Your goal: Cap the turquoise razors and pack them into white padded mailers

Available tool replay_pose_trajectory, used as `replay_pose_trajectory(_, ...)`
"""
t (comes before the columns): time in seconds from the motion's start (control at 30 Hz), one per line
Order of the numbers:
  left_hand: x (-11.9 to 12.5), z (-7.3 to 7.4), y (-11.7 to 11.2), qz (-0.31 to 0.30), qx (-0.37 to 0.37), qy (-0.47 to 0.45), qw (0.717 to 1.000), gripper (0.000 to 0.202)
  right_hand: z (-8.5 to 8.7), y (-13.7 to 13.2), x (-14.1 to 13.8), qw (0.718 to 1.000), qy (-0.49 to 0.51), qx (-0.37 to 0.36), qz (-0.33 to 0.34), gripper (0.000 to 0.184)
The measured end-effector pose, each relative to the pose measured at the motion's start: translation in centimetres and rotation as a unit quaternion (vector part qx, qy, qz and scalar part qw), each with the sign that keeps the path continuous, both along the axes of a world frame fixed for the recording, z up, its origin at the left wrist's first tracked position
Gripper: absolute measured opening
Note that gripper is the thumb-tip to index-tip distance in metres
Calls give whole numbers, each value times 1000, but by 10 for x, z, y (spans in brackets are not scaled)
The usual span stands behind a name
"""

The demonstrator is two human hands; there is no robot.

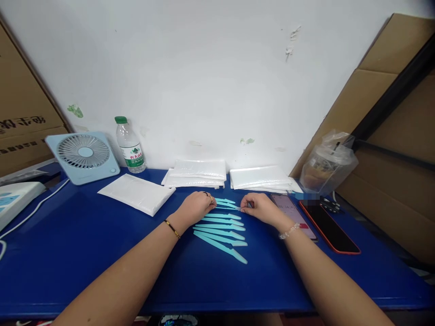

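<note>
Several light-blue eyebrow razors lie in a loose column on the blue table, handles to the left and blade ends to the right. Toward the back of the column, one eyebrow razor is stretched between my two hands. My left hand is closed in a pinch at its handle end. Its blade end, pale at the tip, is between the thumb and fingers of my right hand. Two razors lie just beyond it. My fingers partly hide both ends of the held razor.
White padded mailers lie stacked by the wall, with another stack to the right and one mailer at left. A fan and water bottle stand back left. Two phones and a bagged drink are right.
</note>
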State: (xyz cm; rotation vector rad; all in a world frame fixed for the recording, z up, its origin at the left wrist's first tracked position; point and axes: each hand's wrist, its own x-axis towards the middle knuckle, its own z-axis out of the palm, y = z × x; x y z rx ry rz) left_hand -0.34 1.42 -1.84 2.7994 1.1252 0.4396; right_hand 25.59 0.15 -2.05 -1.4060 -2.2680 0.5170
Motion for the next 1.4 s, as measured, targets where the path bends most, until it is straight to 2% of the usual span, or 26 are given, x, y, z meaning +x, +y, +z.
replay_pose_trajectory(0.23,5,-4,-2,-4,-49,-17,999,22,1,-7,-16,999,25,9,43,11)
replay_pose_trajectory(0.33,4,-7,-1,-15,-46,-23,999,21,4,-5,-9,998,30,14,50,12)
replay_pose_trajectory(0.47,0,-7,2,39,-2,-38,998,22,6,5,18,998,13,65,9,21)
replay_pose_trajectory(0.57,-2,-6,3,75,3,-32,997,22,6,10,28,997,-23,62,43,24)
replay_pose_trajectory(0.67,-2,-6,5,87,-6,-23,996,17,6,9,25,995,-50,44,74,19)
replay_pose_trajectory(0.8,-2,-9,7,101,-37,-30,994,12,6,7,16,996,-59,34,55,13)
replay_pose_trajectory(1.07,-4,-13,9,138,-118,-77,980,12,3,6,14,999,-47,10,17,13)
replay_pose_trajectory(1.4,-3,-9,7,120,-103,-74,985,11,1,7,9,997,-58,48,23,13)
